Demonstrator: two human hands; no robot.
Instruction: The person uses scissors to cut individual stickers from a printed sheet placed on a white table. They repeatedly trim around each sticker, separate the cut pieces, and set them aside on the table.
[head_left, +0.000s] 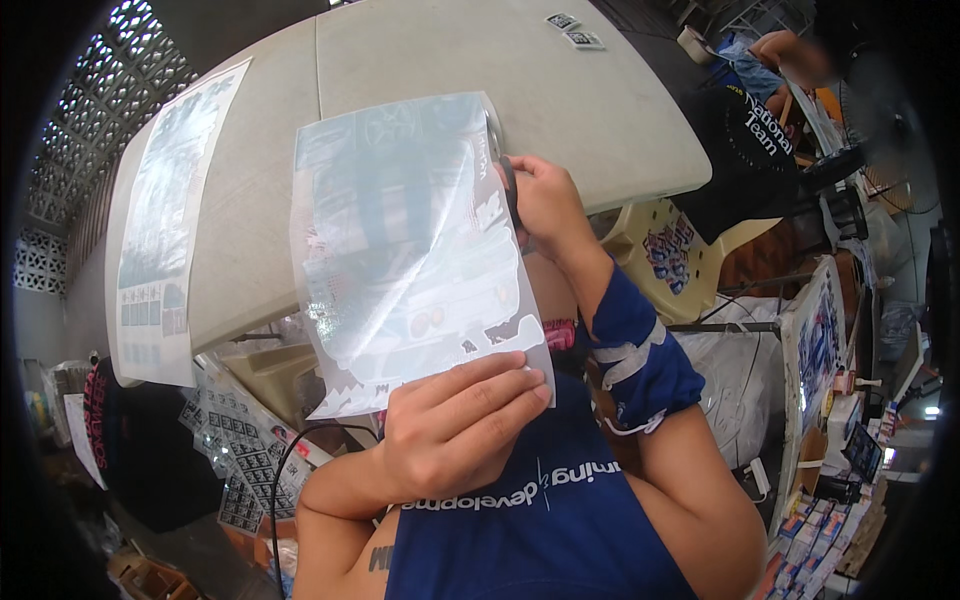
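Observation:
A large glossy printed sheet (405, 247) with a translucent film sheen spans the space before me, partly over the table. Its lower right corner is pinched in my left hand (465, 424). At the sheet's right edge, my right hand (546, 202) grips the dark handle of scissors (511, 191); part of a metal blade shows above it, and the rest is hidden behind the sheet. Another long printed sheet (161, 225) lies on the left of the off-white table (420, 45). Two small printed stickers (583, 40) lie near the far right edge.
Cream plastic chairs stand below the table; the right one (671, 255) holds cut stickers. Printed sticker sheets (240, 450) hang at lower left, beside a black garment (142, 442). A black cable (277, 487) runs near my left arm. Another person (784, 60) is at upper right.

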